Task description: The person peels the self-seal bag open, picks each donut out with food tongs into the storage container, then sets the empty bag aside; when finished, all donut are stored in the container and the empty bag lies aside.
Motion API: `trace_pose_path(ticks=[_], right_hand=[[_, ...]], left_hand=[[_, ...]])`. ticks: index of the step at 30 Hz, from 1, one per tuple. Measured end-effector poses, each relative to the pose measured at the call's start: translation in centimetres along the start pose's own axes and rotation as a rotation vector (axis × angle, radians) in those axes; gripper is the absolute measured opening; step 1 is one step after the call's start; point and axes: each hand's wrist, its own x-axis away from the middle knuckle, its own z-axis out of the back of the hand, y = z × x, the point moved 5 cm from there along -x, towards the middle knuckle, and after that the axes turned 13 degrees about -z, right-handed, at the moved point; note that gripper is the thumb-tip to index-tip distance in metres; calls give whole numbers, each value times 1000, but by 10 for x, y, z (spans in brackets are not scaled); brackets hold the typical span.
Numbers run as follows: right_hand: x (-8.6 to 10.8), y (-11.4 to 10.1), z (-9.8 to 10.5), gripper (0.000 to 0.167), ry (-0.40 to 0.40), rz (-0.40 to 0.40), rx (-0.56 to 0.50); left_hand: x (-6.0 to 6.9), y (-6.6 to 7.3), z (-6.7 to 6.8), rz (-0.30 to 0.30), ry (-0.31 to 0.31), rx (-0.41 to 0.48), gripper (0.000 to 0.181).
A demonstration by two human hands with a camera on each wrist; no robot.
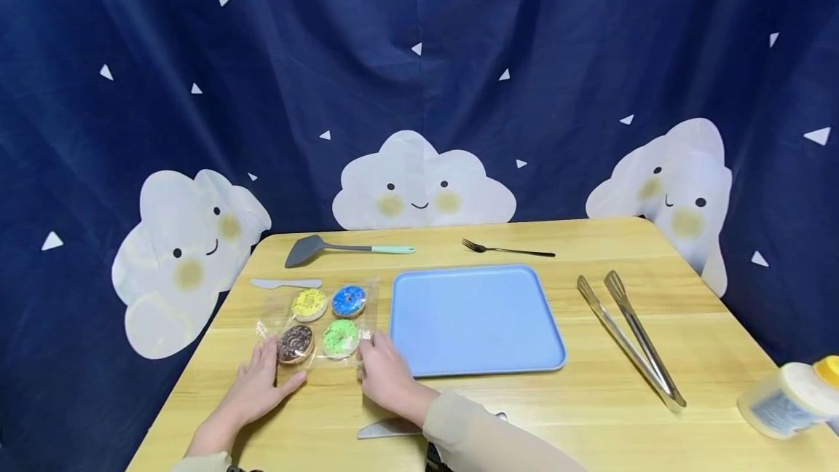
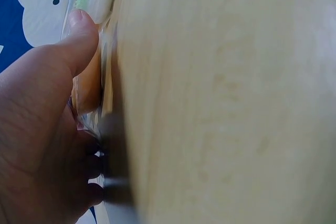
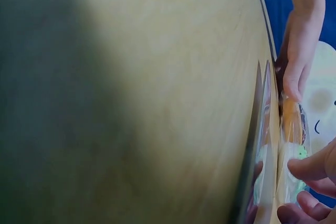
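Observation:
A clear bag (image 1: 319,364) holding yellow, blue, green and dark brown donuts lies at the table's left part. My left hand (image 1: 257,387) touches its lower left corner beside the brown donut (image 1: 296,344), fingers spread. The left wrist view shows the left hand (image 2: 47,108) with its thumb against the bag. With bent fingers, my right hand (image 1: 388,376) pinches the bag's right edge near the green donut (image 1: 340,339). In the right wrist view, the thumb and fingers of the right hand (image 3: 315,187) are at the bag (image 3: 287,153).
Right of the bag lies a blue tray (image 1: 477,320). Behind are a spatula (image 1: 347,247), a white knife (image 1: 285,283) and a black fork (image 1: 508,249). Metal tongs (image 1: 632,344) and a white bottle (image 1: 786,399) are at the right. A metal utensil (image 1: 388,428) lies under my right forearm.

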Motion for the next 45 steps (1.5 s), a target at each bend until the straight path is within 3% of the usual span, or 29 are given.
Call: trace_pose_path(ticks=[9, 17, 25, 33, 36, 38, 41, 45], right_hand=[[-2, 1, 6, 20, 86, 22, 1], [-7, 20, 25, 16, 4, -112, -311], [-7, 31, 34, 14, -8, -148, -463], [-8, 37, 33, 11, -21, -179, -534], [-11, 36, 29, 9, -71, -212, -557], [-14, 34, 26, 17, -107, -225, -576], [-19, 26, 26, 32, -136, -205, -584], [-28, 16, 28, 31, -120, -158, -511]], left_hand=[[-4, 0, -3, 6, -7, -6, 102], [-10, 0, -6, 17, -20, -2, 100], [-6, 2, -2, 55, -45, 2, 102], [-3, -2, -3, 67, -56, -14, 102], [0, -3, -2, 68, -49, -12, 101], [2, -3, -1, 69, -44, -14, 101], [2, -3, 0, 66, -47, -21, 101], [-2, -2, -2, 59, -48, -33, 101]])
